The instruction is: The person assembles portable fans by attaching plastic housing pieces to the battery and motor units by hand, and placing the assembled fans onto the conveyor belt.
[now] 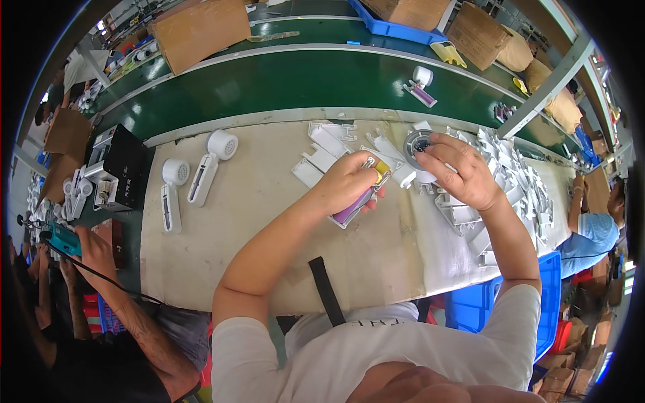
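My left hand (348,183) is closed around an open white handle housing with a purple cylinder (351,210), which looks like a battery, inside. A yellow part shows by the thumb. Just to the right, my right hand (465,171) grips a round white head (412,149) with a grey ring and a dark perforated middle. Whether the head and the handle are joined is hard to see. White half-shells (326,151) lie beyond my left hand. A large heap of white plastic shells (514,178) lies beside my right hand.
Two white round-headed devices (213,168) lie at the left of the pale worktop (222,255). A green conveyor (282,87) runs behind, carrying another device (421,87). A black box (117,168) stands left. A co-worker's hand holds a teal power tool (62,238). Blue bin (547,295) lower right.
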Available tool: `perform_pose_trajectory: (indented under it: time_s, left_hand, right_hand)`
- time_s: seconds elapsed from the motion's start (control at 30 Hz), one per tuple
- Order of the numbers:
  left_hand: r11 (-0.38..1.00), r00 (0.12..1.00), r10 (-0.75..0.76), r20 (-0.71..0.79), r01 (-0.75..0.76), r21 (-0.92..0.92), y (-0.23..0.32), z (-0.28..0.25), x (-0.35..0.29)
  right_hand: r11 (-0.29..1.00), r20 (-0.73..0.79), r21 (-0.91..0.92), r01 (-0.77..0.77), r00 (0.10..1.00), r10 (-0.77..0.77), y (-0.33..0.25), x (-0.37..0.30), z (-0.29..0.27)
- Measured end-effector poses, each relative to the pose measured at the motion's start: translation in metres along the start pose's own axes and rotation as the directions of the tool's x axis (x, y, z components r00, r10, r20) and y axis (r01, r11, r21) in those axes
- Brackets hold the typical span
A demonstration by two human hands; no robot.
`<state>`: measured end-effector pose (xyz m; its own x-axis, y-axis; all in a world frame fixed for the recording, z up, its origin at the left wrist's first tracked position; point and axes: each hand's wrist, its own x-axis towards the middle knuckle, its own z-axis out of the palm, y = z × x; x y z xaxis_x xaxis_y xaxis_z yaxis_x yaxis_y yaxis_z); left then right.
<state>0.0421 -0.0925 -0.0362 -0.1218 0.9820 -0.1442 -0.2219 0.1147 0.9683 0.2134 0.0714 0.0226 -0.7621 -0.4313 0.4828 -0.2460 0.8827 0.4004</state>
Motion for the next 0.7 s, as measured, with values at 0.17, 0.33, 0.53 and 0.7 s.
perform_pose_trajectory:
  time_s: [0.17, 0.33, 0.53, 0.7]
  left_hand:
    - [0.995, 0.999, 0.051, 0.016, -0.052, 0.084, -0.005, 0.004, -0.001]
    - [0.969, 0.995, 0.088, -0.037, -0.076, 0.235, -0.008, 0.004, 0.0]
    - [0.778, 0.958, 0.281, -0.064, -0.188, 0.6, -0.008, 0.006, 0.001]
    - [0.637, 0.956, 0.293, -0.03, -0.172, 0.752, -0.01, 0.016, -0.002]
  right_hand:
    - [0.999, -0.008, -0.037, 0.026, 1.0, -0.026, -0.003, 0.0, -0.005]
    - [1.0, 0.067, -0.007, -0.002, 0.998, 0.002, -0.007, 0.001, -0.008]
    - [0.739, 0.238, 0.536, -0.409, 0.913, 0.332, -0.011, 0.004, -0.011]
    - [0.586, 0.51, 0.627, -0.514, 0.839, 0.191, 0.003, 0.029, -0.017]
